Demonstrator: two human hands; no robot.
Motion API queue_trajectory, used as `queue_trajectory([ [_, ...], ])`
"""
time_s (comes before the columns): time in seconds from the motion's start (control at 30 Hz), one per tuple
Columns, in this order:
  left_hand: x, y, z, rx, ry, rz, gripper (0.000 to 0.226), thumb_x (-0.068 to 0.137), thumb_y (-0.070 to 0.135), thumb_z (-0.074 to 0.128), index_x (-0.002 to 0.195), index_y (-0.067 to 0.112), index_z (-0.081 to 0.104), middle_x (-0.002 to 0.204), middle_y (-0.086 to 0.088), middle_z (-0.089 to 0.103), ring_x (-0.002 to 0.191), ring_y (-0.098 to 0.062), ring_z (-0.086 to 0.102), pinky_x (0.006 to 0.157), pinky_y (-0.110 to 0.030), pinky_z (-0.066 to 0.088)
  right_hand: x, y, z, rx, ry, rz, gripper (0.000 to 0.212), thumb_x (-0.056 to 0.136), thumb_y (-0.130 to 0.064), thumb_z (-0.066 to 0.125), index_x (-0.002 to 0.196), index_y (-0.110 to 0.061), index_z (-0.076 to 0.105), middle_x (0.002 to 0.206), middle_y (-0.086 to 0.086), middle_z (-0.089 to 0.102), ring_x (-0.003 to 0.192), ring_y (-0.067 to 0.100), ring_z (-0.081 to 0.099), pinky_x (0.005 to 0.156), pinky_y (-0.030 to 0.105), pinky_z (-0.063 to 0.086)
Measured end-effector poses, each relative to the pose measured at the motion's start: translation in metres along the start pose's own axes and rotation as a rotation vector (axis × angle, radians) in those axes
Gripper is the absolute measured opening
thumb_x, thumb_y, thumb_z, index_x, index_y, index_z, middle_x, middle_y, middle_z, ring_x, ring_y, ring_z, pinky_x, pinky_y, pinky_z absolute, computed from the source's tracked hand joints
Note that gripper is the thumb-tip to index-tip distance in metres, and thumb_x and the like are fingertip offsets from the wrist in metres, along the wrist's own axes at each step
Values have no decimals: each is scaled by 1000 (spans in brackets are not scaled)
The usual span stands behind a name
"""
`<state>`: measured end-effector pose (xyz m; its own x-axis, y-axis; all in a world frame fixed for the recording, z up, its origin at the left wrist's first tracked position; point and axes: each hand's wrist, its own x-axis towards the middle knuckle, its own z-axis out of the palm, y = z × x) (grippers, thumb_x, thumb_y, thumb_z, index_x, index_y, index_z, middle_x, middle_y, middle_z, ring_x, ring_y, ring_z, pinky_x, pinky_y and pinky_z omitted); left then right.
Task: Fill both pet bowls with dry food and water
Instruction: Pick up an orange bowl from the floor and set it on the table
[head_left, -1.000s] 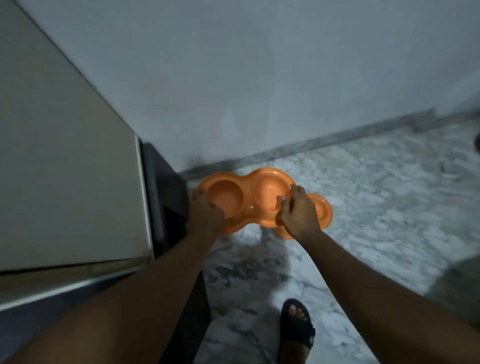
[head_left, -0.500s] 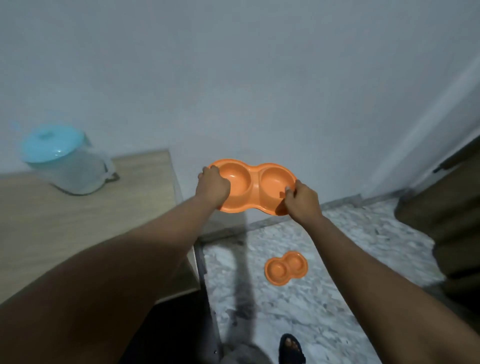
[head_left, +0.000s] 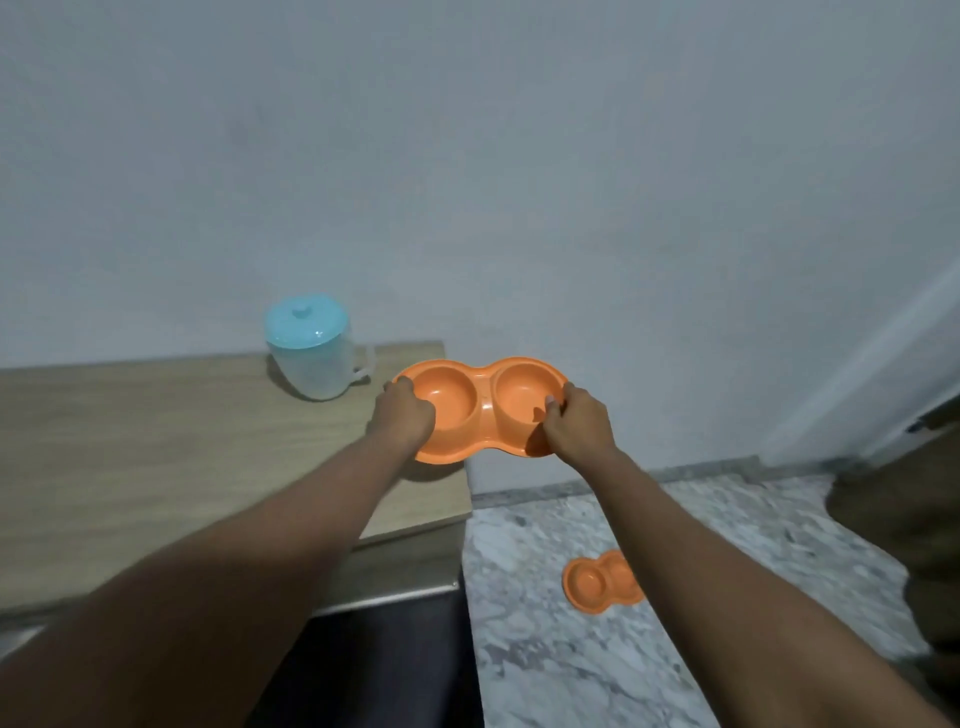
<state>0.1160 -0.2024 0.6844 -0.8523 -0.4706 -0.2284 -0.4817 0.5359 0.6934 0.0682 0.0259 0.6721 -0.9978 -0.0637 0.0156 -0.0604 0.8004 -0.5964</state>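
Bowl in hand: orange plastic double-well pet bowl (head_left: 485, 415), at the far right corner of the counter. The left well is over the wood and the right well hangs past the right edge. Both wells look empty. Can't tell if it's touched down.
Left hand (head_left: 402, 418): curled round the left end rim, gripping it.
Right hand (head_left: 579, 423): gripping the near rim by the right well, fingertips hooked inside.
Why both hands: keeps a wide dish level, I reckon.
Jug: clear plastic jug with a pale blue lid (head_left: 311, 353), upright near the far edge of the light wooden counter (head_left: 156, 441), just beside the bowl. Probably the water, hence parking here.
Other bowl: second orange double bowl (head_left: 592, 584) flat on the marble floor (head_left: 545, 649), well apart.
Progress: nothing filled, and no dry food in sight.
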Motion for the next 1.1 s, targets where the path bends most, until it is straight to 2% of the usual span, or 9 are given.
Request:
queue_trajectory([
  [0.37, 10, -149, -121, 27, 115, -121, 49, 84, 8, 46, 132, 5, 55, 131, -22, 58, 121, -41, 56, 102, -50, 47, -57, -129, 123, -36, -132, -109, 38, 99, -34, 43, 121, -5, 54, 115, 19, 63, 105, 36, 60, 86, 38, 47],
  [0.5, 24, -221, -182, 38, 91, -178, 55, 85, 15, 44, 139, 7, 50, 139, -19, 53, 127, -40, 53, 106, -49, 45, -82, -196, 185, -44, -157, -99, 37, 99, -33, 44, 121, -5, 55, 115, 19, 63, 105, 35, 61, 85, 36, 47],
  [0.6, 38, -275, -226, 35, 74, -217, 69, 72, 24, 37, 139, 10, 49, 138, -17, 53, 127, -39, 53, 106, -50, 45, -100, -244, 233, -32, -185, -85, 35, 99, -32, 45, 119, -6, 55, 113, 18, 63, 103, 33, 61, 80, 32, 43],
  [0.7, 56, -325, -276, 68, 67, -237, 64, 78, 21, 39, 141, 10, 47, 140, -17, 51, 129, -38, 50, 107, -49, 43, -114, -300, 278, -5, -211, -75, 33, 99, -32, 45, 119, -6, 53, 114, 17, 61, 103, 32, 60, 79, 31, 42],
  [0.93, 84, -395, -330, 63, 102, -245, 56, 87, 8, 44, 144, 4, 44, 147, -20, 46, 135, -37, 45, 113, -46, 38, -118, -364, 352, -17, -277, -97, 46, 100, -34, 41, 137, -6, 42, 123, 21, 55, 113, 37, 56, 92, 39, 45],
  [1.07, 97, -411, -338, 25, 107, -253, 72, 74, 21, 36, 143, 1, 44, 145, -22, 47, 135, -38, 45, 113, -44, 38, -110, -378, 378, -28, -298, -92, 52, 100, -34, 41, 142, -5, 36, 130, 23, 49, 117, 40, 52, 96, 41, 44],
  [1.1, 101, -414, -338, 28, 97, -253, 70, 76, 21, 37, 144, 1, 43, 146, -23, 46, 135, -38, 45, 113, -43, 37, -109, -379, 382, -30, -297, -95, 53, 100, -34, 41, 144, -4, 34, 133, 24, 48, 118, 41, 51, 96, 41, 43],
])
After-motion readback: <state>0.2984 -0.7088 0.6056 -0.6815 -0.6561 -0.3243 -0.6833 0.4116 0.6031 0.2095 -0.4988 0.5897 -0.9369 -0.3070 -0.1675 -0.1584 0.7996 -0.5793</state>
